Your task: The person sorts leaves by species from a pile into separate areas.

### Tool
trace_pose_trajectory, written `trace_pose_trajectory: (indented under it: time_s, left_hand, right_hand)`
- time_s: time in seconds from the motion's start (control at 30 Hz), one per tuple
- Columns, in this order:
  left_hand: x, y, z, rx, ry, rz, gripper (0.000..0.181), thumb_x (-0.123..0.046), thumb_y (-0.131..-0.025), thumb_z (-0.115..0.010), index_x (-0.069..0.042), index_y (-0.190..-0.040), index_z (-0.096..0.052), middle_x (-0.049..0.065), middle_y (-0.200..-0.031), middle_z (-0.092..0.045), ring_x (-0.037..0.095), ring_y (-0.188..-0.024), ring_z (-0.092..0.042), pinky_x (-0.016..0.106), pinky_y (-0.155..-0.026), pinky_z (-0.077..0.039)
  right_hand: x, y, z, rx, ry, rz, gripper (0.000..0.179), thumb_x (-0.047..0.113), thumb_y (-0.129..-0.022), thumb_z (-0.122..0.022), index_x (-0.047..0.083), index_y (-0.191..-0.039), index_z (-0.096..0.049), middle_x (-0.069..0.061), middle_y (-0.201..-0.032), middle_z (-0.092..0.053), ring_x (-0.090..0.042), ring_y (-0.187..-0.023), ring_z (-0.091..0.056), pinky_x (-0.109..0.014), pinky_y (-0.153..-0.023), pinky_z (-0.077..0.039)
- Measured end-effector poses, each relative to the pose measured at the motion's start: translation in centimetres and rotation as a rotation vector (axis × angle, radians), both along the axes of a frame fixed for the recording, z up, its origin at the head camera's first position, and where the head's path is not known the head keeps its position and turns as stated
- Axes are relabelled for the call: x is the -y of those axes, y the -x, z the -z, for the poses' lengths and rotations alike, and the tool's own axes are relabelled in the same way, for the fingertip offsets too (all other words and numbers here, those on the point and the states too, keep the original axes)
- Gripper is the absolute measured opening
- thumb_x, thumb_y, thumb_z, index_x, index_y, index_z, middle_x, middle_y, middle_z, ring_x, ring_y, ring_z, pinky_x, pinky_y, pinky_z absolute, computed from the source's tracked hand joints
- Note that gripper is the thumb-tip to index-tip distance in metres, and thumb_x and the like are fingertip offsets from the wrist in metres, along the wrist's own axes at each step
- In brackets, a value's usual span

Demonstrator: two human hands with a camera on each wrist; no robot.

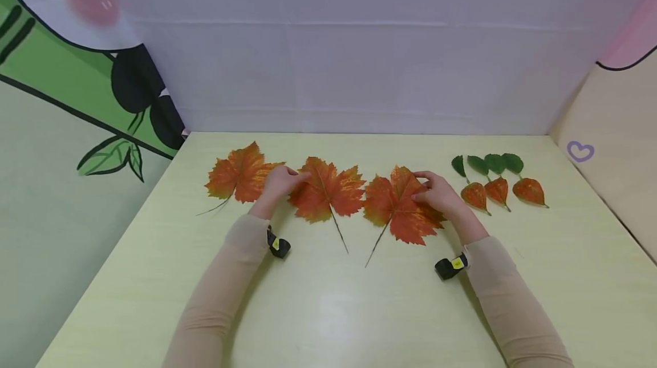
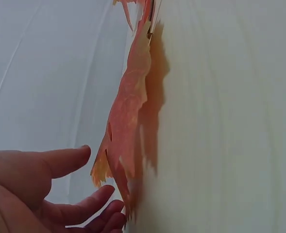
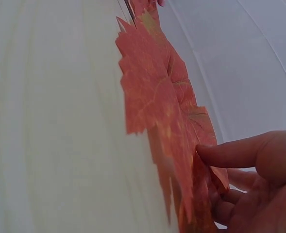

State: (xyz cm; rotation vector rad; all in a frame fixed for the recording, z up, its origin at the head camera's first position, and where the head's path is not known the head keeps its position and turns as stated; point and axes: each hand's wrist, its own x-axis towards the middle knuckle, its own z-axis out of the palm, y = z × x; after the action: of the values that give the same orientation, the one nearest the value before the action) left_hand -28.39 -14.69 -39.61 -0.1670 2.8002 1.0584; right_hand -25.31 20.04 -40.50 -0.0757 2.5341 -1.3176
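Three large orange-red maple-like leaves with thin dark stems lie in a row on the table. My left hand (image 1: 279,184) is at the left edge of the middle leaf (image 1: 325,188). In the left wrist view its thumb and fingers (image 2: 101,196) stand apart, close to that leaf's edge. My right hand (image 1: 438,194) pinches the right side of the right-hand leaf (image 1: 395,205). In the right wrist view the thumb (image 3: 230,153) lies on the leaf's face and the other fingers are partly hidden behind it. The left-hand leaf (image 1: 238,174) lies beyond my left hand.
To the right, several small green leaves (image 1: 495,164) lie above three orange lantern-like pods (image 1: 497,191). The pale table (image 1: 328,299) meets a lilac cloth backdrop (image 1: 328,77) at its far edge. Wrist cameras (image 1: 279,247) sit on both wrists.
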Motion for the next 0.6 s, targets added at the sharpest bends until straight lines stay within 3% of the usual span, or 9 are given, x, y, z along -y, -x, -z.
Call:
trace_pose_trajectory:
  time_s: [0.17, 0.3, 0.5, 0.6]
  left_hand:
    - [-0.5, 0.0, 0.0, 0.018, -0.087, -0.096, 0.031, -0.029, -0.085, -0.062, -0.001, -0.1, -0.06, 0.007, -0.089, -0.055, 0.019, -0.077, -0.047, 0.025, -0.064, -0.039]
    - [-0.8, 0.2, -0.5, 0.004, -0.183, -0.136, 0.026, -0.021, -0.088, -0.059, -0.001, -0.104, -0.054, 0.011, -0.098, -0.053, 0.023, -0.084, -0.046, 0.028, -0.071, -0.041]
    - [-0.5, 1.5, -1.9, -0.113, -0.117, -0.082, 0.021, -0.018, -0.089, -0.058, -0.001, -0.1, -0.054, 0.012, -0.095, -0.055, 0.025, -0.084, -0.05, 0.033, -0.075, -0.043]
    - [0.0, 2.4, -2.8, -0.134, -0.05, -0.007, 0.02, -0.019, -0.089, -0.057, -0.003, -0.1, -0.054, 0.012, -0.097, -0.058, 0.026, -0.087, -0.053, 0.037, -0.083, -0.041]
  right_hand:
    - [0.1, 0.1, 0.0, -0.001, 0.002, -0.001, 0.06, 0.004, -0.087, -0.056, 0.002, -0.14, -0.028, -0.026, -0.114, -0.049, -0.029, -0.092, -0.053, -0.036, -0.082, -0.044]
    - [0.1, 0.1, 0.1, -0.007, -0.001, -0.004, 0.06, 0.004, -0.087, -0.056, 0.002, -0.14, -0.028, -0.026, -0.114, -0.05, -0.029, -0.092, -0.054, -0.036, -0.082, -0.044]
    - [0.0, 0.1, 0.2, -0.01, -0.003, -0.012, 0.06, 0.004, -0.087, -0.056, 0.002, -0.14, -0.028, -0.026, -0.113, -0.05, -0.029, -0.091, -0.055, -0.035, -0.081, -0.044]
    - [0.1, 0.1, 0.2, -0.004, -0.001, -0.012, 0.06, 0.004, -0.087, -0.056, 0.003, -0.14, -0.028, -0.026, -0.114, -0.05, -0.029, -0.092, -0.055, -0.035, -0.081, -0.044]
